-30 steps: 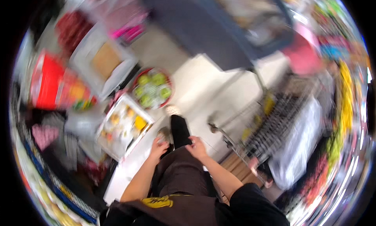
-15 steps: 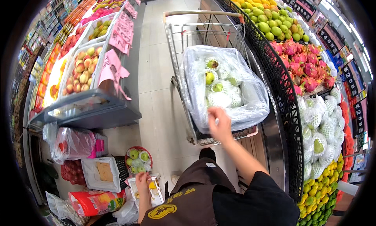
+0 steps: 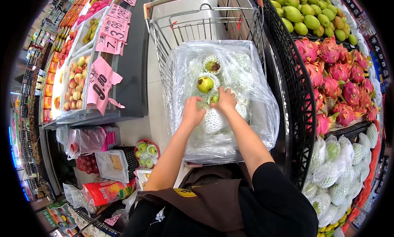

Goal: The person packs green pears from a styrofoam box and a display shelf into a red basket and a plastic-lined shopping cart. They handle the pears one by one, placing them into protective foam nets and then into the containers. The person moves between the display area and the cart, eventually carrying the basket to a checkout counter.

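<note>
A plastic-lined crate holds several round green fruits in white foam nets, inside a shopping cart (image 3: 205, 8). The clear plastic liner (image 3: 262, 114) drapes over the rim. My right hand (image 3: 224, 102) is closed round a small green fruit (image 3: 214, 98) near the middle. My left hand (image 3: 192, 112) is beside it, thumb and fingers apart and curved, holding nothing, close to a netted white-wrapped fruit (image 3: 212, 121). Just beyond my hands lies a green fruit with a brown patch (image 3: 205, 84). Farther off, another netted fruit (image 3: 212, 65) shows a larger dark brown patch.
On the right, a black mesh guard (image 3: 293, 73) borders displays of green mangoes (image 3: 305, 15), dragon fruit (image 3: 332, 81) and netted fruit (image 3: 340, 171). A peach bin (image 3: 78, 79) with pink signs stands left. Below it are a red basket of green fruit (image 3: 147, 153) and a white crate (image 3: 111, 165).
I have leaned closer to the cart. My left hand has come up from low down into the crate. My right hand has moved from the liner's near edge onto a green fruit.
</note>
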Motion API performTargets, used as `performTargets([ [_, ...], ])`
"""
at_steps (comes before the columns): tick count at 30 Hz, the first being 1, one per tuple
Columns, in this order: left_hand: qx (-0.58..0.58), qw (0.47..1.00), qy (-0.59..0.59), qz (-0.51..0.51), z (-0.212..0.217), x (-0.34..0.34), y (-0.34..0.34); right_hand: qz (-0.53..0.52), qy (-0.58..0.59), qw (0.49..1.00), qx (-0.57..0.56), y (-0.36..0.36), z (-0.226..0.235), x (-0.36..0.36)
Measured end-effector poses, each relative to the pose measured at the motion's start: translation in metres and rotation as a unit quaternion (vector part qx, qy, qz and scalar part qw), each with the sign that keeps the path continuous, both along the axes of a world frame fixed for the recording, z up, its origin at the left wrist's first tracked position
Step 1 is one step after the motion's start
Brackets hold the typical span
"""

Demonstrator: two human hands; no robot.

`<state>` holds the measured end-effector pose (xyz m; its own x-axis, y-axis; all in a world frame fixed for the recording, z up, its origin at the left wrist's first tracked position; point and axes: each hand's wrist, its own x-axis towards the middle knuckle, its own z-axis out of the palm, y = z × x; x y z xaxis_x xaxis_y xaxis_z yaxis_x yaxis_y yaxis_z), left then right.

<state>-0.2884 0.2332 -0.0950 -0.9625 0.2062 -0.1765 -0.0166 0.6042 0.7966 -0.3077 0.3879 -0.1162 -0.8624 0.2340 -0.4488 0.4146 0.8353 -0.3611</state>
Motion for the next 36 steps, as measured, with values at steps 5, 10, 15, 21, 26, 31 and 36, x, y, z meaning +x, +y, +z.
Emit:
performTargets([
  [5, -0.170, 0.978, -0.109, -0.046, -0.034, 0.009, 0.018, 0.012, 0.030, 0.999, -0.043, 0.021, -0.006, 0.003],
  [10, -0.026, 0.975, -0.122, 0.181, -0.053, 0.019, 0.031, -0.049, 0.037, 0.971, -0.232, 0.056, -0.017, 0.010],
  [15, -0.102, 0.952, -0.280, 0.069, -0.080, -0.009, 0.011, -0.053, 0.068, 0.965, -0.248, 0.059, -0.026, 0.015],
  [21, -0.197, 0.955, -0.215, 0.057, -0.046, -0.003, 0.037, -0.110, 0.020, 0.920, -0.376, 0.067, -0.015, 0.016],
  [26, -0.061, 0.990, -0.129, -0.001, -0.051, 0.004, 0.037, -0.300, -0.001, 0.738, -0.604, 0.077, -0.018, 0.021],
  [31, -0.019, 0.997, -0.074, -0.011, -0.017, 0.011, 0.040, -0.284, 0.054, 0.744, -0.602, 0.090, 0.009, 0.027],
  [36, 0.378, 0.903, -0.188, 0.084, 0.075, 0.021, 0.000, -0.154, 0.157, 0.721, -0.657, 0.123, 0.077, 0.040],
])
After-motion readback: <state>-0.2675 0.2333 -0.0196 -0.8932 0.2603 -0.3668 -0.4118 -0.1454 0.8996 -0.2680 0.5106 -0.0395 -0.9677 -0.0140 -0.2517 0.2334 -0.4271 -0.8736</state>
